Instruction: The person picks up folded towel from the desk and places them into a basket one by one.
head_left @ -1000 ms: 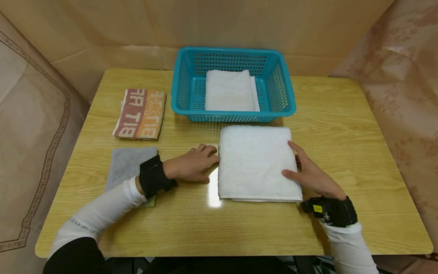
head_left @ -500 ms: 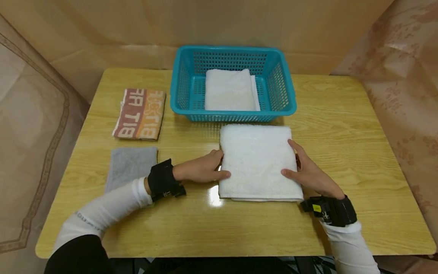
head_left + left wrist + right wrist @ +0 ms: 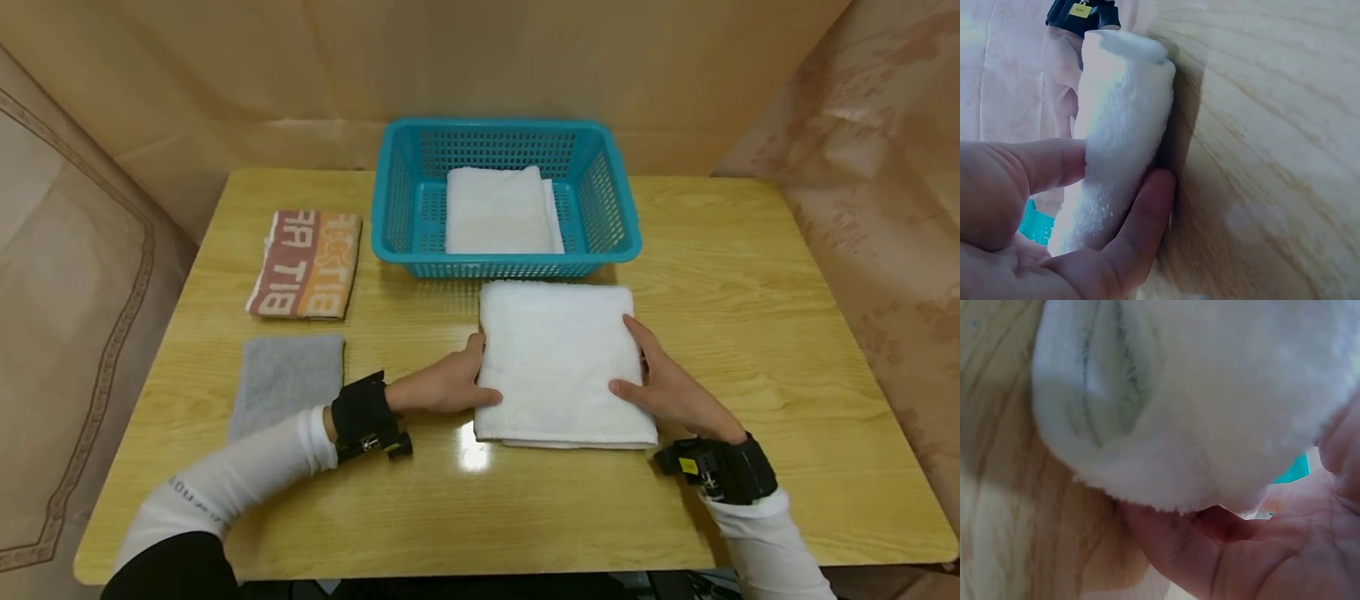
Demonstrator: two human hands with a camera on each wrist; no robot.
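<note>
A thick folded white towel (image 3: 558,362) lies on the table in front of the basket. My left hand (image 3: 444,382) pinches its left edge, thumb on top and fingers beneath; the left wrist view shows the towel (image 3: 1124,112) between thumb and fingers (image 3: 1147,219). On the opposite side my right hand (image 3: 678,392) grips the right edge, thumb on the upper face. In the right wrist view the fingers (image 3: 1175,547) reach under the towel's rounded fold (image 3: 1210,412), their tips hidden below it.
Behind the towel stands a blue-green plastic basket (image 3: 506,269) with a folded white towel (image 3: 498,212) inside. At the left lie a folded red and orange patterned towel (image 3: 307,265) and a grey towel (image 3: 288,379), partly under my left forearm. Curtains hang behind the wooden table (image 3: 525,525).
My left hand has moved right to the white towel and taken hold of its left edge. My right hand keeps its place at the right edge. The head view has tilted slightly.
</note>
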